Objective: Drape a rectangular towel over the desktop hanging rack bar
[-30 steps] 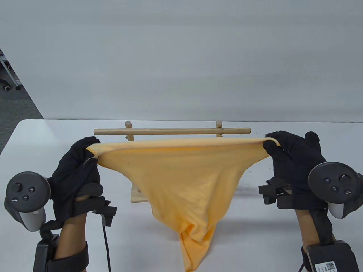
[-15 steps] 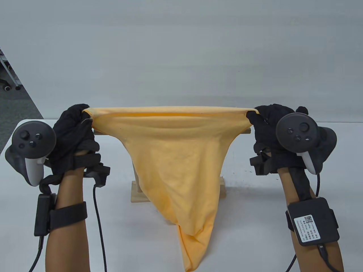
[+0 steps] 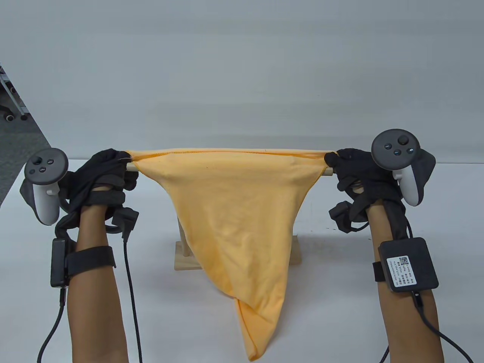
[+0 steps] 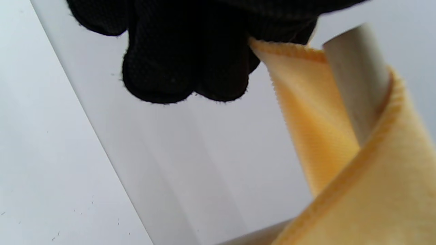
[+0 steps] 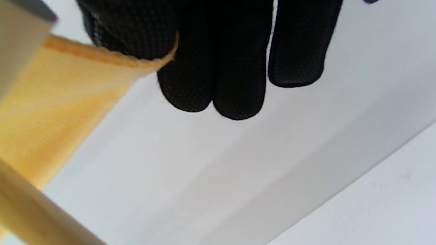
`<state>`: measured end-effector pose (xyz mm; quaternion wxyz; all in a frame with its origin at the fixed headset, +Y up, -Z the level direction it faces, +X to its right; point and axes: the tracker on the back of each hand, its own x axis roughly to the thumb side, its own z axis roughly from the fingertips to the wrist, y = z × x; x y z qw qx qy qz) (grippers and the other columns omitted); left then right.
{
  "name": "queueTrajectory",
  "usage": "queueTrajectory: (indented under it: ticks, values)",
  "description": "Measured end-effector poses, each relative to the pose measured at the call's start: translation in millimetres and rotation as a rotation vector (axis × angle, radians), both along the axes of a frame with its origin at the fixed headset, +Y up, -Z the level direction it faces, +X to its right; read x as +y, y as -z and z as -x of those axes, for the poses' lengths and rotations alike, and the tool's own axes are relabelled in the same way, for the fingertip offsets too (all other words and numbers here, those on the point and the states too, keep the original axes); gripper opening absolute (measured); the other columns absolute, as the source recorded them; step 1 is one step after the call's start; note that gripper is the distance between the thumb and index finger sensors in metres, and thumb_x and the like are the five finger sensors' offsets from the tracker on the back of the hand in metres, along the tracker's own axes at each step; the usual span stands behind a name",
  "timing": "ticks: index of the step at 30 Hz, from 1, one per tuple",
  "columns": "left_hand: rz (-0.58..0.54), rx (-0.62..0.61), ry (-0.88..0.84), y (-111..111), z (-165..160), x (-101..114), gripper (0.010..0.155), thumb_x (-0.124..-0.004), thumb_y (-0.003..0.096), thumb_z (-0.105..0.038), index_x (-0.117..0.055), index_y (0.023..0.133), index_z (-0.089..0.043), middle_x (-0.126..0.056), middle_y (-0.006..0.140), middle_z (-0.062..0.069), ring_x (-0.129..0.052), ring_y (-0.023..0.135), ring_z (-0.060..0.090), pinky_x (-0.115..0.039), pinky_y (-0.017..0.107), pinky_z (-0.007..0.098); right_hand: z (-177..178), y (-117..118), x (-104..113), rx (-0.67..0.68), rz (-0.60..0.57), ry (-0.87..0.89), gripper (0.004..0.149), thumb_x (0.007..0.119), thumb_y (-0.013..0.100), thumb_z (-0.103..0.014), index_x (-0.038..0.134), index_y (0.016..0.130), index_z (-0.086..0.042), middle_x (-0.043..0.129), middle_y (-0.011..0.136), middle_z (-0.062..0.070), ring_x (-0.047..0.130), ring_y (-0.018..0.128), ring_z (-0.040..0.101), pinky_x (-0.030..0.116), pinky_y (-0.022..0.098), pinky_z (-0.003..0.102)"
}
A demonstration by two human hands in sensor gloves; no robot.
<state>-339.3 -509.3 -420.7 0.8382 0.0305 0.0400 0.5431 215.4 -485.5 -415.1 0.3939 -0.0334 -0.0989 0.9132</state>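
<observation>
A yellow-orange towel (image 3: 230,211) is stretched between my hands, its top edge lying along the wooden rack bar (image 3: 327,172); the rest hangs in front to a point near the table's front edge. My left hand (image 3: 113,166) grips the towel's left corner at the bar's left end. My right hand (image 3: 342,162) grips the right corner at the bar's right end. The left wrist view shows the towel (image 4: 340,143) wrapping over the bar (image 4: 357,85) below my fingers (image 4: 184,61). The right wrist view shows my fingers (image 5: 218,58) pinching the towel edge (image 5: 68,102).
The rack's wooden base (image 3: 183,259) stands on the white table (image 3: 340,302) beneath the towel, mostly hidden by it. A grey wall rises behind the table. A floor strip and chair wheel (image 3: 9,115) show at the far left.
Both hands carried the towel's top edge up and away over the bar, then lowered it onto the bar. The bar is now mostly covered by the towel.
</observation>
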Motion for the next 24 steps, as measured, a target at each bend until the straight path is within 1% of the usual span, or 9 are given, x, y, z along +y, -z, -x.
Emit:
queueTrajectory:
  ticks: [7,11,24]
  values:
    - [0.087,-0.054,0.052,-2.3,0.9,-34.4,0.038,-0.079,0.0564,-0.040,-0.085,0.086,-0.016,-0.100,0.063,0.009,-0.101,0.056,0.033,-0.062,0.067,0.068,-0.8,-1.2,-28.5,0.019,0.047,-0.043,0.037,0.079,0.038,-0.040,0.096,0.061,-0.016,0.104,0.067,0.010,0.092,0.072,0.044,0.045,0.059,0.078]
    - [0.116,-0.067,0.038,-6.0,0.9,-53.5,0.038,-0.079,0.0564,-0.040,-0.085,0.086,-0.016,-0.099,0.063,0.009,-0.101,0.057,0.033,-0.062,0.067,0.068,-0.5,-3.7,-42.0,0.023,0.069,-0.049,0.037,0.079,0.038,-0.040,0.096,0.061,-0.016,0.104,0.067,0.010,0.092,0.072,0.043,0.045,0.059,0.078]
    - [0.203,-0.085,0.032,-11.4,-3.8,-102.6,0.038,-0.078,0.0567,-0.040,-0.084,0.086,-0.016,-0.099,0.064,0.009,-0.100,0.058,0.034,-0.061,0.067,0.068,1.2,-9.3,-84.0,0.001,0.135,-0.099,0.037,0.079,0.038,-0.040,0.096,0.061,-0.016,0.104,0.066,0.010,0.093,0.071,0.042,0.046,0.059,0.077]
